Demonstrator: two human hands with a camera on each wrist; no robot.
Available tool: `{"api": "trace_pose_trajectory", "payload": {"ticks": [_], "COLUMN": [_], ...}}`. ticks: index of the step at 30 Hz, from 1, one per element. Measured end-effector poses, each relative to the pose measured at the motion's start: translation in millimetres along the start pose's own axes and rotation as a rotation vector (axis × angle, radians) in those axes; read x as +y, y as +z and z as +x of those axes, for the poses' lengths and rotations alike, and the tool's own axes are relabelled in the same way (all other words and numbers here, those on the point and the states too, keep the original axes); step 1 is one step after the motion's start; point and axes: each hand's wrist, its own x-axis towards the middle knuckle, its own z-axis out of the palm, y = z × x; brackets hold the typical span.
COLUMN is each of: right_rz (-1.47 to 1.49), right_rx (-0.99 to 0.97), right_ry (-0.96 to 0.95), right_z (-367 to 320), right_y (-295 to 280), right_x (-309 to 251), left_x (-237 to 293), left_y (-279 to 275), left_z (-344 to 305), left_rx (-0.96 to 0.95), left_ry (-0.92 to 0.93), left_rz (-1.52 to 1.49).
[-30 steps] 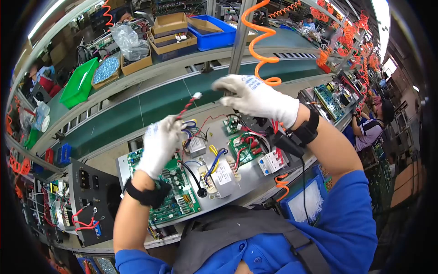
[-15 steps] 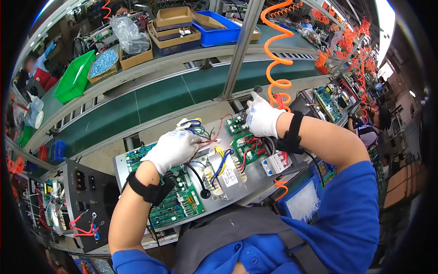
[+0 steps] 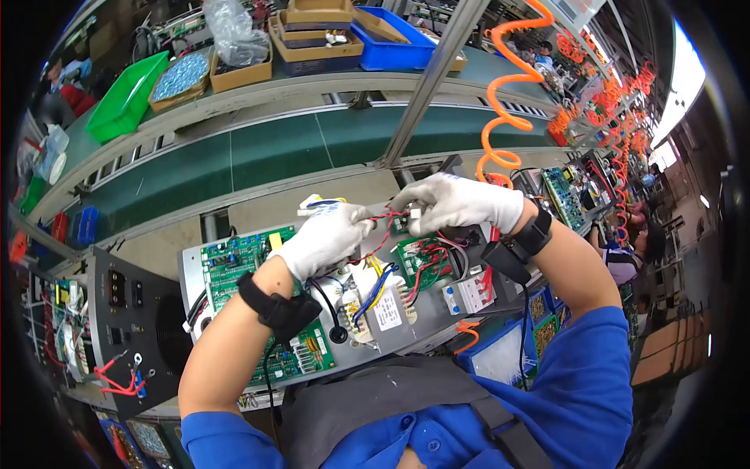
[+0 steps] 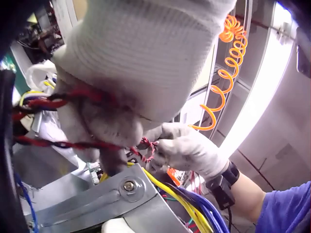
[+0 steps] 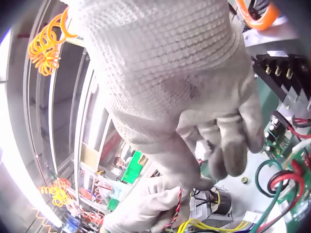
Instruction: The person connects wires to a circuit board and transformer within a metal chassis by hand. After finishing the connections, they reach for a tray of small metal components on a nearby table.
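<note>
In white gloves, both hands meet over a metal plate (image 3: 367,313) carrying circuit boards and wiring. The left hand (image 3: 324,238) pinches a twisted red-and-black wire (image 3: 384,234); the left wrist view shows the wire (image 4: 73,144) running through its curled fingers. Just to the right, the right hand (image 3: 465,205) holds the wire's white connector (image 3: 415,214) between thumb and fingers. That connector (image 5: 203,148) shows beside the glove in the right wrist view. Below the hands lie a labelled transformer (image 3: 385,311) with blue and yellow wires and a small green board (image 3: 422,258).
A black panel (image 3: 129,328) with red leads stands at the left. Behind the plate runs a green conveyor (image 3: 273,156), with a metal post (image 3: 433,86) and an orange coiled hose (image 3: 500,117). Bins and cartons, including a green bin (image 3: 125,102), line the shelf. Breakers (image 3: 467,295) stand at the plate's right.
The right hand has come left from beside the small board and now holds the connector. The left hand has shifted slightly, raising the twisted wire. The head view has moved.
</note>
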Motion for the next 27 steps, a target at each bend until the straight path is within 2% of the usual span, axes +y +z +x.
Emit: {"api": "trace_pose_trajectory", "payload": {"ticks": [2,3,4,6,7,8,9,10,12,13,14,16,17,18,20,21,23,24,27], "right_rz": [0.085,-0.268,-0.389,-0.324,-0.188,-0.186,0.121,0.426,1.040,1.185,1.182,1.351,1.325,1.251,1.135,1.137,0.546,0.454,0.566], "right_rx": [0.098,0.193,0.249,0.487,0.569,0.572,0.648,0.712,0.634,0.634,0.628,0.585,0.633,0.561,0.475,0.465,0.657,0.657,0.605], "right_ry": [0.222,0.077,0.194,0.186,0.191,0.197,0.013,-0.179,-0.253,-0.273,-0.278,-0.342,-0.258,-0.232,-0.129,-0.127,0.031,-0.005,0.023], "right_z": [-4.8,-3.3,-7.0,-6.1,-4.9,-0.5,4.1,8.5,17.5,22.3,22.3,17.9,16.0,13.2,6.7,6.1,7.0,8.4,14.7], "right_y": [-3.4,-8.9,-15.2,-15.8,-13.7,-7.6,-0.8,4.4,15.6,18.9,22.0,30.3,34.0,33.2,31.3,30.9,30.9,29.8,37.2], "right_x": [-12.9,-5.5,-6.9,2.7,-10.1,-15.5,-20.9,-26.0,-27.2,-23.7,-18.5,-10.2,-9.1,3.1,15.2,15.6,15.8,22.9,20.2], "left_x": [-3.8,-9.2,-13.7,-29.9,-41.0,-47.2,-26.9,-27.0,-26.9,-22.2,-20.8,-23.8,-26.0,-28.7,-32.0,-28.7,-32.5,-38.8,-65.1], "left_y": [-0.1,2.0,2.6,-3.4,0.0,3.6,0.2,2.2,6.3,5.6,3.1,-3.9,-3.7,-5.1,-7.9,-9.3,-6.7,-4.5,3.8], "left_z": [-3.7,-4.3,-4.8,-9.5,-11.4,-12.3,-26.8,-26.2,-25.8,-30.1,-34.3,-43.4,-49.5,-57.6,-78.4,-91.1,-114.6,-124.6,-152.4], "left_rx": [-0.033,-0.035,-0.037,-0.036,0.010,0.054,0.035,0.033,0.109,0.186,0.193,0.387,0.441,0.454,0.620,0.617,0.693,0.742,0.798], "left_ry": [0.017,0.052,0.087,0.143,0.264,0.386,0.267,0.270,0.283,0.291,0.291,0.300,0.302,0.296,0.231,0.237,0.272,0.282,0.269], "left_rz": [0.022,0.011,0.001,0.117,0.070,0.022,0.124,0.127,0.167,0.160,0.161,0.149,0.149,0.147,0.331,0.295,0.284,0.287,0.329]}}
